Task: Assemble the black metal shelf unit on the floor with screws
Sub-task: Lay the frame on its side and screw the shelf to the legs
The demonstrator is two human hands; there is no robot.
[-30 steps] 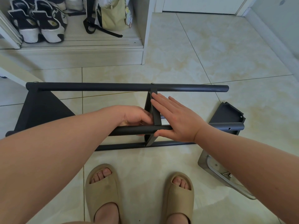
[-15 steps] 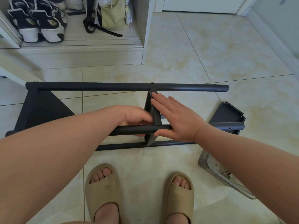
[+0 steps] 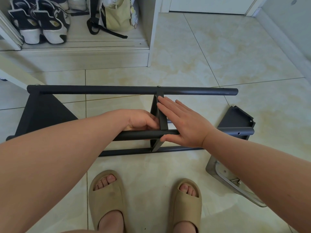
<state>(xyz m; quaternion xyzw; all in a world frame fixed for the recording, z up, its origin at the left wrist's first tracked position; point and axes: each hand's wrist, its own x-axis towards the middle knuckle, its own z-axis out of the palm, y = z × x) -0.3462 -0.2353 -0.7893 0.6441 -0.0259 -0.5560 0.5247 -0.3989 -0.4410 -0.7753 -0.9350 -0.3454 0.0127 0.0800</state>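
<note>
Shelf unit [image 3: 131,151]: black metal, partly assembled, lying on its side on the tiled floor [image 3: 218,56], just ahead of the feet.
Far tube [image 3: 101,90]: horizontal across the view, beyond both hands; screw head [image 3: 158,86] on top at the junction with the middle shelf panel.
Near tube [image 3: 235,131]: parallel to the far tube and closer to the feet; passing below the left hand and behind the right palm; right end free, with a small hole.
Middle shelf panel [image 3: 162,120]: seen edge-on, spanning from far tube to near tube, directly between the two hands.
Left end panel [image 3: 43,113]: dark, at the left end of the unit, well apart from both hands.
Left hand [image 3: 143,121]: at the left side of the middle shelf panel, just above the near tube; fingers curled, tips against the panel. Cannot be told whether gripping the panel or some small part.
Right hand [image 3: 183,125]: at the right side of the same panel; flat, fingers straight and together, pressed along the panel edge and pointing toward the far tube; thumb [image 3: 165,137] against the near tube.
Hand spacing: close together, parted only by the panel.
Loose panel [image 3: 235,117]: black, on the floor behind the right end of the near tube, to the right of the right hand, untouched.
Tray [image 3: 212,167]: on the floor at the right, partly under the right forearm, holding a few screws [image 3: 235,181].
Slippers [image 3: 107,199]: beige, worn, on the near side of the unit.
Background: sneakers [image 3: 38,22] and a bag [image 3: 117,15] in an open cabinet at upper left.
</note>
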